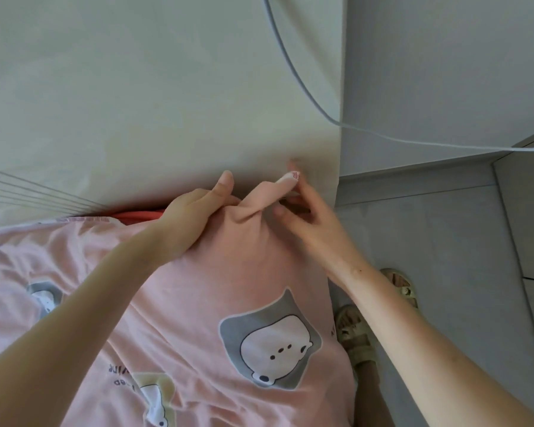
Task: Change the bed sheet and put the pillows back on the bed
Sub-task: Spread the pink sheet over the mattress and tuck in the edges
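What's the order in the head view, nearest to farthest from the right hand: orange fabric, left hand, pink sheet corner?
1. Pink sheet corner, pinched by the right hand.
2. Left hand, just left of it.
3. Orange fabric, farther left.

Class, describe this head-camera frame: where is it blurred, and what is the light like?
Head view: the right hand is motion-blurred at its fingertips; the left hand, gripping the pink sheet, is sharp; light is soft and even, with a faint shadow on the mattress by the hands.

Soft, even daylight without glare, a faint shadow just beyond the left hand (195, 217), blurred fingertips on the right hand (309, 217), wide-angle bending near the edges.
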{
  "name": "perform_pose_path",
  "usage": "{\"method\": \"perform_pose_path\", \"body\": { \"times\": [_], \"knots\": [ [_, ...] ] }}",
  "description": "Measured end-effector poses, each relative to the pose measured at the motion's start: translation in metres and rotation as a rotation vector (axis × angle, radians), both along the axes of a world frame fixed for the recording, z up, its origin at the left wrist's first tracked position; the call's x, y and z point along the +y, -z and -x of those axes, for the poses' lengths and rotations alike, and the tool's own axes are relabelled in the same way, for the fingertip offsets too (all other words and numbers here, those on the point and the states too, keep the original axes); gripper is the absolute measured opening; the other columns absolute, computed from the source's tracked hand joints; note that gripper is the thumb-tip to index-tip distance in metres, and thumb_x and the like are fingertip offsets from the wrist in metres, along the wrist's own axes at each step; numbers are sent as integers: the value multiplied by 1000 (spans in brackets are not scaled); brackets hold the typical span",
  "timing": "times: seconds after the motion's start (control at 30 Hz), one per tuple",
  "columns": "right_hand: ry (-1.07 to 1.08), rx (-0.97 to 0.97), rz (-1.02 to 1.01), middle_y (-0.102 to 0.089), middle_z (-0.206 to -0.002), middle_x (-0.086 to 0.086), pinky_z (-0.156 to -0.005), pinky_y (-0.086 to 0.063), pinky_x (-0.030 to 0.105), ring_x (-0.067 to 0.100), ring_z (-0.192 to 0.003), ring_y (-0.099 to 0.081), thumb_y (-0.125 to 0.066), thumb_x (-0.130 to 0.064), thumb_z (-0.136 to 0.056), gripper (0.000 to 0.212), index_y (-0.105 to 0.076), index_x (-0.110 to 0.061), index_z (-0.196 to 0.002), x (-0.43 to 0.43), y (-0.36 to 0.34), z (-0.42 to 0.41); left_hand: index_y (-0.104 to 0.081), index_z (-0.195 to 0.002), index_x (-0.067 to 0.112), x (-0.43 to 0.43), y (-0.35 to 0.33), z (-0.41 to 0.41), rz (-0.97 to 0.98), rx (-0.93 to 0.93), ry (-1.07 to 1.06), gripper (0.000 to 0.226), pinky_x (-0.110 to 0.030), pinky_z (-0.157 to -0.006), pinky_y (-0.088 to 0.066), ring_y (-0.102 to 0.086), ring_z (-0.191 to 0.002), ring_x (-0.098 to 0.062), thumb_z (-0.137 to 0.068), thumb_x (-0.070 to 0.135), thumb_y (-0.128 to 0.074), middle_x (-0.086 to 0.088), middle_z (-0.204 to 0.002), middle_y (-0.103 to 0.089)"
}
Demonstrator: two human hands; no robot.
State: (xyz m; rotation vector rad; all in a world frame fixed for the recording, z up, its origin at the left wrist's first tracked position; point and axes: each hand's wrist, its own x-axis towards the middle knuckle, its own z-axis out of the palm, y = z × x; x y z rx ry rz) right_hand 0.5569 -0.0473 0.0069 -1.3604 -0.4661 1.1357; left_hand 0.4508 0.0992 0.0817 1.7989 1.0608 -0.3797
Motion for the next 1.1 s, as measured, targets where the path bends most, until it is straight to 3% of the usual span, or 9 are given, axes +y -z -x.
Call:
{"method": "perform_pose_path", "body": {
  "times": [0.13, 0.33, 0.37, 0.43, 0.63, 0.73, 0.83, 0.97, 1.1],
  "knots": [
    [52, -387, 31, -65, -91, -4, -83, -48, 37, 14, -92, -61, -56, -29, -79, 17, -70, -27, -88, 14, -6, 4, -67, -76, 26, 4, -4, 5, 10, -100, 6, 60, -33, -84, -42, -56, -84, -14, -63, 77, -39, 11, -81, -64],
    [402, -819, 415, -45, -65, -2, -52, -24, 35, 23, -63, -47, -58, -12, -82, 21, -54, -9, -62, -19, 12, -39, -69, -69, 33, 10, -6, -9, -17, 26, 86, 54, -40, -68, -41, -51, -66, -25, -57, 79, -45, -5, -76, -61],
    [412, -821, 453, -46, -66, 0, -52, -22, 33, 25, -65, -48, -59, -14, -83, 22, -55, -8, -63, -16, 14, -37, -49, -68, 16, 12, -5, -12, -19, 66, 89, 61, -36, -59, -40, -48, -61, -22, -56, 76, -52, -10, -72, -57],
    [388, -779, 552, -50, -73, 2, -56, -21, 32, 28, -74, -52, -58, -18, -86, 21, -60, -8, -68, -6, 21, -27, -54, -52, 29, 14, 0, -17, -58, 109, 136, 35, -29, -51, -29, -40, -54, -18, -64, 60, -62, -2, -56, -47],
    [227, -639, 774, -55, -108, 3, -69, -33, 32, 28, -105, -51, -60, -35, -88, 28, -64, -27, -115, 1, 14, 0, -34, -55, 16, 4, 12, -24, -329, 81, 187, 45, -30, -59, -31, -38, -56, -17, -88, 30, -61, 3, -52, -37],
    [547, -797, 527, -59, -118, -1, -85, -39, 28, 21, -111, -54, -55, -27, -91, 38, -56, -20, -129, -14, -9, 8, -33, -55, 16, 2, 14, -26, -376, 79, 206, 45, -30, -60, -29, -37, -54, -16, -88, 27, -62, 3, -52, -36],
    [360, -380, 37, -53, -128, -20, -105, -34, 19, -1, -124, -47, -44, -32, -98, 32, -52, -30, -129, -16, -22, 28, -35, -56, 16, 1, 13, -27, -357, 96, 193, 43, -31, -58, -28, -37, -55, -15, -86, 30, -63, 4, -52, -37],
    [-63, 225, 1, -48, -137, -18, -104, -31, 10, -17, -118, -44, -39, -52, -93, 52, -48, -25, -137, 1, -22, 34, -41, -57, 17, 4, 14, -24, -346, 84, 166, 36, -29, -56, -30, -39, -57, -16, -84, 34, -58, 6, -52, -40],
    [-178, 359, 197, -55, -133, 11, -92, -46, 34, 28, -124, -51, -43, -80, -70, 87, -54, -18, -130, 7, -15, 17, -46, -65, 17, 0, 16, -23, -412, 87, 138, 30, -29, -60, -34, -45, -62, -17, -85, 31, -65, 5, -57, -47]
  ]
}}
